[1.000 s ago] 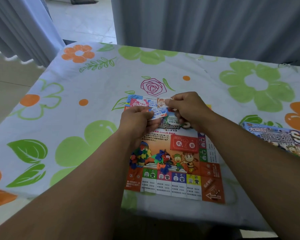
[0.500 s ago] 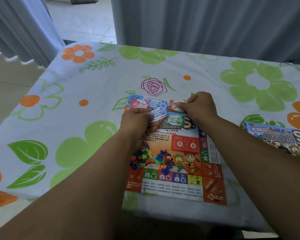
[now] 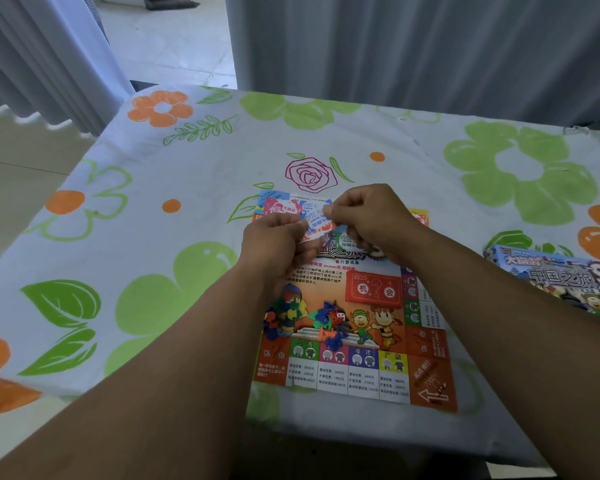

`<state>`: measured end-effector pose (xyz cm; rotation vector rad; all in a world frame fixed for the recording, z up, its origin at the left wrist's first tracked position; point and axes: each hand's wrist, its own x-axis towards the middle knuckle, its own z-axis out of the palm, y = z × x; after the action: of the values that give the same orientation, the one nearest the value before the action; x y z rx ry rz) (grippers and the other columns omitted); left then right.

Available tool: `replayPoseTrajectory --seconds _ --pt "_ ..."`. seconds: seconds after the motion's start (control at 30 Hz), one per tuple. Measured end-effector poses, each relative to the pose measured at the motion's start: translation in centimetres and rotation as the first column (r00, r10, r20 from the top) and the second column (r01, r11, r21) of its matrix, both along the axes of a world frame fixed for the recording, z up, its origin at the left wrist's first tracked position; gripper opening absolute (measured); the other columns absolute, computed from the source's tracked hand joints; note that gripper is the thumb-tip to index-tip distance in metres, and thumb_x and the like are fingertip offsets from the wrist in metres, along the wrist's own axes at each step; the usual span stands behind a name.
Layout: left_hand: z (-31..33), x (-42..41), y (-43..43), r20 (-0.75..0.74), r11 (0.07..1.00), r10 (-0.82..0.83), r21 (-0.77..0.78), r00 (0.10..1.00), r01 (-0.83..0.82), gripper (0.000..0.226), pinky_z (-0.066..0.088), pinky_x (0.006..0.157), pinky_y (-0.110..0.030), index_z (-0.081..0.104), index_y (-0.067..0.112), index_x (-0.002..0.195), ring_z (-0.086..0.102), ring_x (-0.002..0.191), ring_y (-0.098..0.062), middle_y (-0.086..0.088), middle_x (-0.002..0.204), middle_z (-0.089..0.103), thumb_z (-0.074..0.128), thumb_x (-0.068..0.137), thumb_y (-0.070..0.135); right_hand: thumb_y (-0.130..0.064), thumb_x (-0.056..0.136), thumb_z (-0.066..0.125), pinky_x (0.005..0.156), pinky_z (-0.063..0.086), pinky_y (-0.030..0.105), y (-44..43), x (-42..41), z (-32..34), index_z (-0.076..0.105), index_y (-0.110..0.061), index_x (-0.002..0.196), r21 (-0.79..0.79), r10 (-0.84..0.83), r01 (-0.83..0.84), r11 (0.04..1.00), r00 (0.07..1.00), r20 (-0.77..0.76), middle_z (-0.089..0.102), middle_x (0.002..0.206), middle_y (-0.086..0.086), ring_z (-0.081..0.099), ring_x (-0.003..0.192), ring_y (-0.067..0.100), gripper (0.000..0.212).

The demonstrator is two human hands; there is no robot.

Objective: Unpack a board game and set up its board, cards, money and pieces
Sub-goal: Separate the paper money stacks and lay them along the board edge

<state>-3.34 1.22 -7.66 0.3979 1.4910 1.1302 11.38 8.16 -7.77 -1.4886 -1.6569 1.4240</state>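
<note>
The paper game board (image 3: 355, 372) lies flat on the table, orange at its corners. My left hand (image 3: 274, 244) grips a small stack of play money (image 3: 317, 223) over the board's far part. My right hand (image 3: 374, 220) pinches the top blue-and-white note of that stack at its far edge. A pink note (image 3: 281, 206) and a green note (image 3: 345, 242) lie on the board near my hands. A red card deck (image 3: 374, 289) marked with a question mark sits on the board's centre. Two heaps of small coloured plastic pieces (image 3: 284, 318) (image 3: 333, 322) rest on the board's near part.
The game box lid (image 3: 561, 278) lies at the right edge of the table. A floral tablecloth (image 3: 153, 271) covers the table. Grey curtains (image 3: 430, 46) hang behind it, and the table's near edge runs just below the board.
My right hand came back from the board's far right to the stack in my left hand and now pinches its top note. My left hand stayed in place.
</note>
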Motion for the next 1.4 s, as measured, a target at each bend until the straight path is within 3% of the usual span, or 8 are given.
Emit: replayPoseTrajectory --seconds 0.3,0.5,0.67,0.73,0.83,0.97,1.1,1.4 --pt "-0.1 -1.2 -0.3 -0.057 0.998 0.045 -0.035 0.997 -0.047 0.004 0.060 0.059 -0.028 0.062 0.005 0.098 0.068 0.055 -0.014 -0.011 0.082 0.067 0.058 0.098 0.004 -0.008 0.091 0.069 0.041 0.035 0.021 1.1 -1.5 -0.7 0.066 0.002 0.080 -0.116 -0.317 0.311 0.943 0.948 -0.036 0.057 0.068 0.015 0.044 0.046 0.014 0.015" --pt "0.0 -1.6 -0.3 -0.054 0.997 0.053 -0.050 0.997 -0.056 0.005 0.060 0.057 -0.028 0.062 0.004 0.101 0.068 0.056 -0.015 -0.012 0.083 0.068 0.058 0.097 0.003 -0.015 0.087 0.076 0.047 0.041 0.027 1.3 -1.9 -1.9 0.065 -0.004 0.070 -0.004 -0.311 0.312 0.950 0.947 0.079 0.067 0.070 0.018 0.053 0.049 0.021 0.023" --pt "-0.1 -1.6 -0.2 -0.062 0.998 0.043 -0.047 0.997 -0.046 0.005 0.060 0.056 -0.026 0.062 0.004 0.100 0.068 0.055 -0.014 -0.013 0.083 0.068 0.058 0.097 0.003 -0.023 0.084 0.078 0.070 0.057 0.043 1.8 -1.8 -2.2 0.065 -0.006 0.070 0.164 -0.331 0.298 0.941 0.912 0.243 0.070 0.077 0.013 0.069 0.074 0.029 0.026" --pt "-0.1 -1.5 -0.2 -0.063 0.999 0.036 -0.037 0.997 -0.038 0.005 0.060 0.057 -0.026 0.062 0.005 0.101 0.068 0.056 -0.014 -0.013 0.084 0.068 0.059 0.097 0.004 -0.023 0.087 0.075 0.061 0.055 0.040 1.5 -1.8 -1.7 0.067 0.000 0.077 0.152 -0.296 0.270 0.951 0.937 0.185 0.069 0.076 0.013 0.066 0.068 0.027 0.026" --pt "-0.1 -1.2 -0.1 -0.062 1.000 0.028 -0.010 0.998 -0.029 0.007 0.059 0.056 -0.025 0.063 0.004 0.102 0.068 0.059 -0.015 -0.011 0.082 0.069 0.061 0.096 0.005 -0.035 0.090 0.073 0.043 0.037 0.025 0.2 -1.7 -0.6 0.068 0.004 0.089 -0.019 -0.133 0.133 0.991 0.991 0.010 0.061 0.072 0.011 0.046 0.050 0.018 0.039" --pt "0.0 -0.5 0.0 -0.044 1.000 0.015 0.027 0.999 -0.014 0.007 0.057 0.056 -0.025 0.063 0.004 0.103 0.070 0.062 -0.017 -0.013 0.087 0.070 0.062 0.096 0.006 -0.026 0.086 0.078 0.038 0.036 0.020 -0.9 -0.9 0.2 0.067 0.003 0.088 -0.015 -0.001 0.001 1.000 1.000 0.018 0.063 0.062 0.005 0.046 0.041 0.011 0.032" --pt "0.2 0.7 0.1 0.008 0.999 -0.009 0.031 1.000 0.009 0.010 0.060 0.060 -0.026 0.062 0.004 0.107 0.071 0.065 -0.018 -0.016 0.093 0.071 0.059 0.097 0.003 -0.017 0.089 0.075 0.037 0.035 0.020 -0.9 0.8 0.4 0.068 -0.002 0.086 -0.030 -0.039 0.040 0.999 0.999 0.028 0.059 0.045 -0.006 0.046 0.035 0.005 0.017" --pt "0.0 3.2 0.6 -0.003 0.998 -0.049 0.027 0.999 0.049 0.010 0.061 0.063 -0.028 0.063 0.006 0.103 0.072 0.068 -0.019 -0.014 0.089 0.068 0.057 0.096 0.000 -0.017 0.090 0.071 0.045 0.040 0.025 0.2 5.2 -0.3 0.065 -0.005 0.077 -0.047 -0.406 0.408 0.912 0.913 0.046 0.064 0.062 0.008 0.050 0.042 0.013 0.019"
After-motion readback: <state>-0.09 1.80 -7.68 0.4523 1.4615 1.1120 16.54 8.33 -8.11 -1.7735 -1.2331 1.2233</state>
